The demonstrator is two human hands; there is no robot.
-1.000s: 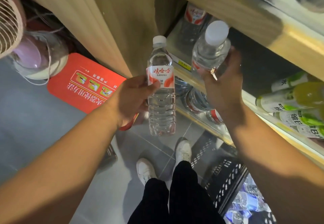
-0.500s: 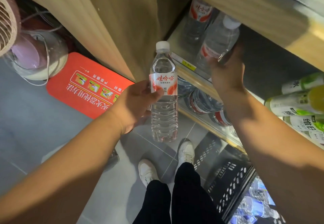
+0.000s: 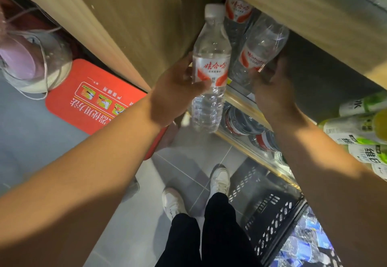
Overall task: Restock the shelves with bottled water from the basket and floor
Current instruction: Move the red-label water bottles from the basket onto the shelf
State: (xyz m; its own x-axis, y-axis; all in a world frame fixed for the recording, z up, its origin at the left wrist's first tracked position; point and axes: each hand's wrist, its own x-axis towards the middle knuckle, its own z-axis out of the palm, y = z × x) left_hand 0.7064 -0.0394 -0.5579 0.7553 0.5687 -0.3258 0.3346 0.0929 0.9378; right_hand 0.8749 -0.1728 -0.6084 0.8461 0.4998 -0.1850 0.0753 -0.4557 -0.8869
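My left hand (image 3: 178, 86) grips a clear water bottle (image 3: 209, 74) with a red and white label and a white cap, upright just in front of the shelf opening. My right hand (image 3: 272, 91) holds a second water bottle (image 3: 259, 51) by its lower part, tilted into the shelf (image 3: 240, 97) with its top hidden under the wooden board above. Another labelled water bottle (image 3: 237, 13) stands further back on that shelf. At the bottom right a black basket (image 3: 270, 210) holds several bottles with blue labels.
Large water bottles (image 3: 243, 120) lie on the lower shelf. Green-labelled drink bottles (image 3: 360, 128) fill the shelf at the right. A red sign (image 3: 88, 99) and a fan base (image 3: 31, 61) sit on the grey floor at the left. My white shoes (image 3: 217, 181) stand beside the basket.
My right hand has pushed its bottle deeper into the shelf, so its cap is now hidden. My left hand has raised its bottle up and right, close to the shelf opening.
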